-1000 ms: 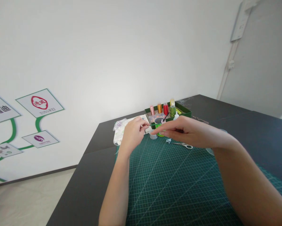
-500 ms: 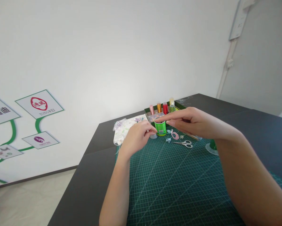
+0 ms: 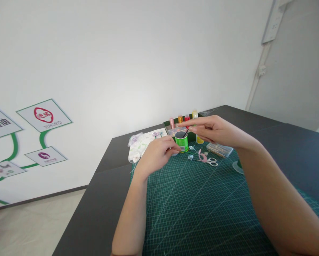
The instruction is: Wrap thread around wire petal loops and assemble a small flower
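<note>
My right hand (image 3: pixel 215 132) reaches over a green can (image 3: pixel 182 142), its index finger stretched out. Between its thumb and lower fingers it pinches a thin dark stick (image 3: pixel 185 133), whose lower end goes into the open can. Against the can's left side, my left hand (image 3: pixel 161 151) has its fingers bent together; what they hold, if anything, is hidden. A pink loop-shaped piece (image 3: pixel 201 155) lies across white-handled scissors (image 3: pixel 212 162) on the mat. Small pale blue leaf-like pieces (image 3: pixel 190 157) lie beside them.
A green gridded cutting mat (image 3: pixel 191 202) covers much of the dark table (image 3: pixel 95 199). Behind the can stands a box (image 3: pixel 200 114) with several coloured bottles (image 3: pixel 171 123). White sheets and plastic bags (image 3: pixel 138 147) lie left; a clear case (image 3: pixel 220 150) and a spool (image 3: pixel 238 167) lie right.
My right hand has lifted slightly, and the dark stick and can opening now show. The pink piece has shifted right onto the scissors. The green strand by my left fingers no longer shows.
</note>
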`<action>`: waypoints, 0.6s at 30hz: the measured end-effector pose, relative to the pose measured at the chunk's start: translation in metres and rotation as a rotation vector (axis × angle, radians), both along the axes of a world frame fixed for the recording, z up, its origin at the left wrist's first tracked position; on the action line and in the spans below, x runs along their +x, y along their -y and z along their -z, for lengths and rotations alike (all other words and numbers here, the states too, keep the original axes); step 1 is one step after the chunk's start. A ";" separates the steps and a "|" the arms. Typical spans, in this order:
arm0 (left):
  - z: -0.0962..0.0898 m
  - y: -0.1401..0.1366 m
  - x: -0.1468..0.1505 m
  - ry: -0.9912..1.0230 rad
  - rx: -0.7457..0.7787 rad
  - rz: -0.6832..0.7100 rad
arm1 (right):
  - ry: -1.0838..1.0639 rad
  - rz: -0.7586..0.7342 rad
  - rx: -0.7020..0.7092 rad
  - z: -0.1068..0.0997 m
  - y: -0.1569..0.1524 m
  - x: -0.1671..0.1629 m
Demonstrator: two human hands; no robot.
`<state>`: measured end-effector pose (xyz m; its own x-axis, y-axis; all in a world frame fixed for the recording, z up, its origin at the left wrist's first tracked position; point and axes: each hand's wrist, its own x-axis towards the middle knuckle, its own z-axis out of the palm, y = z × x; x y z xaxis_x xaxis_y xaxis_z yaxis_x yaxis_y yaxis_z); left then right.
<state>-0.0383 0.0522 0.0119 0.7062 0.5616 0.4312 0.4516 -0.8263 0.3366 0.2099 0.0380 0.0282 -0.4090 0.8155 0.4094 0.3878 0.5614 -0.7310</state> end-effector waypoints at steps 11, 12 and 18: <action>-0.007 0.008 -0.004 0.178 -0.080 0.031 | 0.023 -0.001 -0.044 0.010 -0.015 -0.002; -0.007 0.010 -0.004 0.197 -0.079 0.031 | 0.026 -0.006 -0.052 0.012 -0.016 -0.003; -0.010 0.014 -0.004 0.289 -0.050 -0.021 | 0.033 -0.041 -0.113 0.020 -0.023 -0.010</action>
<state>-0.0423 0.0378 0.0224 0.5459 0.6005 0.5843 0.3476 -0.7969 0.4941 0.1994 0.0606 0.0080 -0.4548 0.8379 0.3016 0.3911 0.4922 -0.7777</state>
